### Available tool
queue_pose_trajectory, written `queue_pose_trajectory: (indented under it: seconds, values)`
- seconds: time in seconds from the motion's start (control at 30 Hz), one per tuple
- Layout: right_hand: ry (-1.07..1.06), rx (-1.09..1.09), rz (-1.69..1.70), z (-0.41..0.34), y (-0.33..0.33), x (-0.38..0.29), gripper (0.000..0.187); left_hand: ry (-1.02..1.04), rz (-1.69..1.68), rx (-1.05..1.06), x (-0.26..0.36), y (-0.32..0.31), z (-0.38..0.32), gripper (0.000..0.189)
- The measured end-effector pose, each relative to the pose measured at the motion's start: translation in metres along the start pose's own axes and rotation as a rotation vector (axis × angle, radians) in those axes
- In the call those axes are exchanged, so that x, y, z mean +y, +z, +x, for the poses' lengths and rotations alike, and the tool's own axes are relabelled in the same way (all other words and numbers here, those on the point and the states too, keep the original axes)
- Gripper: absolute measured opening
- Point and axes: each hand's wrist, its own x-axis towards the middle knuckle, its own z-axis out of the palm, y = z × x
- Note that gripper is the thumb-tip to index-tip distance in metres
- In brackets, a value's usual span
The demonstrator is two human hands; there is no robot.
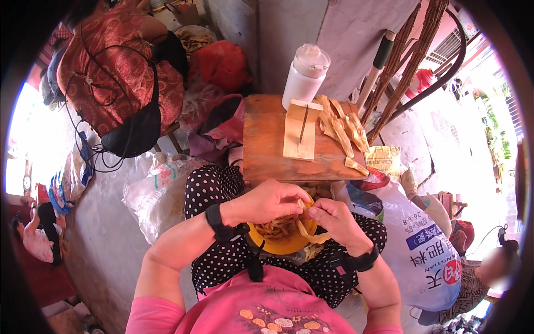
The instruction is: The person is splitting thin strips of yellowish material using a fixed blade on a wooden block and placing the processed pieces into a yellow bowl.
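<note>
My left hand (269, 202) and my right hand (337, 222) meet above a yellow bowl (280, 246) between my knees. Their fingertips pinch a pale dried vegetable-like strip (313, 237), whose loose end hangs below my right hand. Inside the bowl lie shredded brownish strips (277, 229), partly hidden by my left hand. Just beyond is a small wooden table (263, 137). On it stands an L-shaped wooden block (297, 144) with a thin metal spike slanting across it. Several wider dried strips (340, 127) lie along the table's right side.
A white lidded bottle (304, 79) stands at the table's back. A large printed sack (400, 234) is at my right, a clear plastic bag (160, 183) at my left. A person in red patterned clothing (121, 75) sits front left. Bundled sticks (400, 83) lean front right.
</note>
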Motion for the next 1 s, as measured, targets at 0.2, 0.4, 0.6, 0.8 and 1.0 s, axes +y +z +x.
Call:
queue_pose_trajectory:
  seconds: [0.2, 0.4, 0.6, 0.8, 1.0]
  values:
    - [0.067, -0.090, 0.127, -0.008, -0.006, 0.008, 0.023, -0.200, -0.558, -0.008, -0.014, 0.008, -0.004, 0.013]
    - [0.033, -0.093, 0.147, 0.009, -0.007, 0.007, 0.024, 0.018, -0.434, 0.080, -0.015, 0.014, 0.000, 0.010]
    - [0.110, -0.181, 0.135, 0.021, -0.027, 0.009, 0.025, -0.261, -0.541, 0.081, -0.024, -0.002, 0.004, 0.008]
    - [-0.020, -0.042, -0.181, 0.063, -0.049, -0.025, 0.017, -0.234, -0.491, 0.273, -0.024, -0.040, 0.036, 0.007]
    - [-0.217, 0.110, -0.376, 0.110, -0.087, -0.028, 0.019, -0.154, -0.410, 0.385, -0.038, -0.087, 0.071, 0.009]
